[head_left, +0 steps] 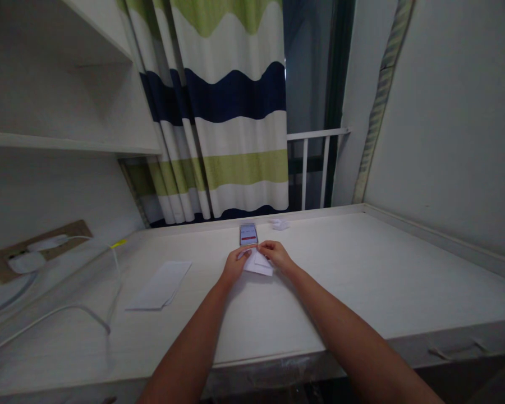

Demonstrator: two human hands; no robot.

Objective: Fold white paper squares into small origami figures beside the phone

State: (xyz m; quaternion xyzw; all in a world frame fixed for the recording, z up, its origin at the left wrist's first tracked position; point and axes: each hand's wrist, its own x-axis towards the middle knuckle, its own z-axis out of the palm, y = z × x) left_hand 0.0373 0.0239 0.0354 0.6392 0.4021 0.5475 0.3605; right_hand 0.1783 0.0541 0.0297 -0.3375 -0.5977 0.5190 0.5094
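Note:
A partly folded sheet of white paper (258, 267) is between my hands over the middle of the desk. My left hand (235, 264) grips its left side, thumb on top. My right hand (275, 253) pinches its upper right part, the fingertips close to those of the left. Just beyond my fingers lies a smartphone (248, 233) with a lit screen, its lower end near the left fingertips. Folded white paper pieces (279, 224) rest behind my right hand.
Flat white sheets (160, 285) lie to the left on the white desk (404, 269). White cables (82, 307) run from a socket board (37, 252) at the far left. A striped curtain (239, 134) hangs behind the desk, and a shelf (71, 141) juts out at upper left.

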